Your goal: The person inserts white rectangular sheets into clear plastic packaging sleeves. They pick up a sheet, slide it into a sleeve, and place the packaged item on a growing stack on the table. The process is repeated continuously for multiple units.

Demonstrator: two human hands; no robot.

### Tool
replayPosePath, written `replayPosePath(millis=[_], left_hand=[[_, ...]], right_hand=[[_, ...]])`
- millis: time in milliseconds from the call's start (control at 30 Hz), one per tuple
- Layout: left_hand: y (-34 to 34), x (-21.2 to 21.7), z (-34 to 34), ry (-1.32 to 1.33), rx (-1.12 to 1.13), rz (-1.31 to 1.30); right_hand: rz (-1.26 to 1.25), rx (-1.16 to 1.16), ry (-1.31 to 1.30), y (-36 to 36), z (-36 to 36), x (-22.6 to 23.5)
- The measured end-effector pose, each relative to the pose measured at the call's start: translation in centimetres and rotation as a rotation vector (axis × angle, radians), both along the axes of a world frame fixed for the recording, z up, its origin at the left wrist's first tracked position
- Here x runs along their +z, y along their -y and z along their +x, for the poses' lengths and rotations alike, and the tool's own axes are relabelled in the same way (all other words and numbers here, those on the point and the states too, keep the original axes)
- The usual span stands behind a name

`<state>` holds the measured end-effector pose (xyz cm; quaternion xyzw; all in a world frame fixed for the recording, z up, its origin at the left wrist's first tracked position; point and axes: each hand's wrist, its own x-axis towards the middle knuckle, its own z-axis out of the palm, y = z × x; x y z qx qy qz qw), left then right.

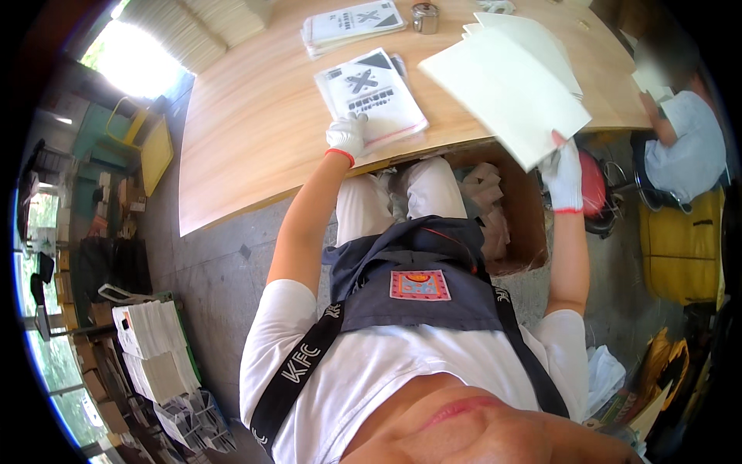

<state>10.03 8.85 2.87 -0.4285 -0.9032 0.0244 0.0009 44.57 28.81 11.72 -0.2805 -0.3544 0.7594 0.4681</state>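
My left hand (346, 134), in a white glove with a red cuff, has its fingers curled onto the near left edge of a clear plastic bag (379, 91). The bag bears black print and lies on a small pile of similar ones. In a matching glove, my right hand (563, 174) grips the near right corner of a white paper sheet (510, 89). This sheet is tilted over the table's near right edge. Beneath its far end lie more white sheets (533, 35), fanned out. Whether I hold one sheet or more is hard to tell.
The pale wooden table (247, 131) carries another pile of printed bags (352, 25) and a small metal container (425, 18). Below its edge stands a cardboard box (522, 224) with crumpled paper. A person (684, 143) sits at the right. Paper stacks (154, 352) stand lower left.
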Motion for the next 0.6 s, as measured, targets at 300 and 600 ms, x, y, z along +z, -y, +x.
replayPosePath(millis=[300,600], left_hand=[[2.5,-2.0,-3.3,0.372,-0.039,0.381],[2.3,0.7,-2.3,0.239,-0.167,0.409]], right_hand=[[-0.425,0.551,0.069,7.6,-2.9,-10.2],[-0.545,0.336,-0.102,10.7,-3.8,-14.1]])
